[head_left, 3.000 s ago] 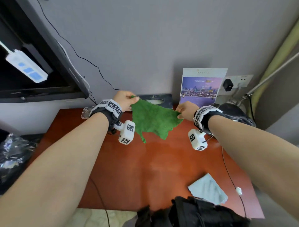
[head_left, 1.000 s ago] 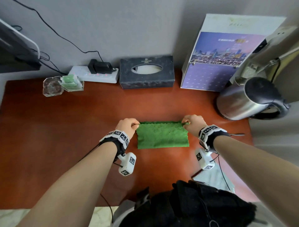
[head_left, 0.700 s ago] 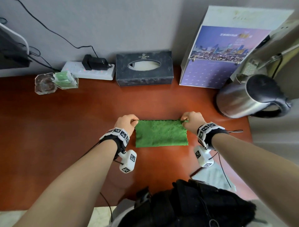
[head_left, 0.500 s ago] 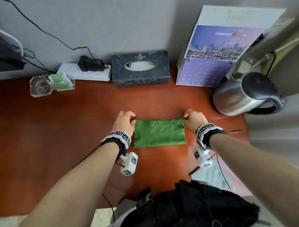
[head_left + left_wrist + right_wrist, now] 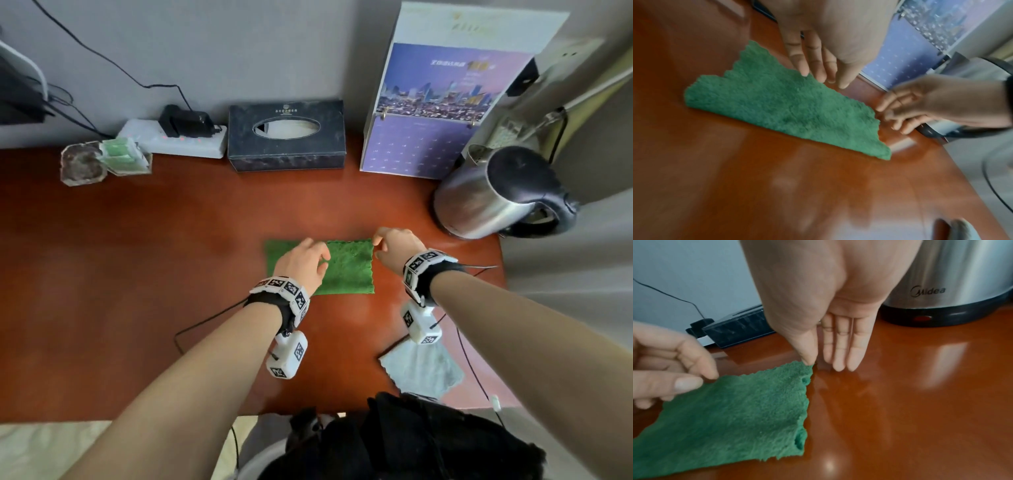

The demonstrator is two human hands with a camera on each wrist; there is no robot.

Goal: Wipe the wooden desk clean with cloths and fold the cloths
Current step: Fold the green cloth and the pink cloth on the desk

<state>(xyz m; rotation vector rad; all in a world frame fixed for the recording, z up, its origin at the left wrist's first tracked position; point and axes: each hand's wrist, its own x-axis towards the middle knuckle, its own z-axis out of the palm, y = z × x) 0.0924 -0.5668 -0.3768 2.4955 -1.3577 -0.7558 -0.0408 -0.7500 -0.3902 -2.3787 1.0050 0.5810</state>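
From the head view, a folded green terry cloth (image 5: pixel 346 265) lies flat on the glossy reddish-brown wooden desk (image 5: pixel 137 274), in front of the dark tissue box (image 5: pixel 287 135) and left of the steel electric kettle (image 5: pixel 493 195). The left hand (image 5: pixel 303 263) hovers over the cloth's left part with relaxed fingers, holding nothing. The right hand (image 5: pixel 394 248) sits at the cloth's far right corner. A pale grey cloth (image 5: pixel 424 368) lies near the desk's front edge.

The left wrist view shows straight fingers (image 5: pixel 813 65) above the cloth's far edge.

In the right wrist view, the thumb and a finger (image 5: pixel 807 356) pinch the cloth's corner (image 5: pixel 807 365); the other fingers stretch straight down towards the desk.
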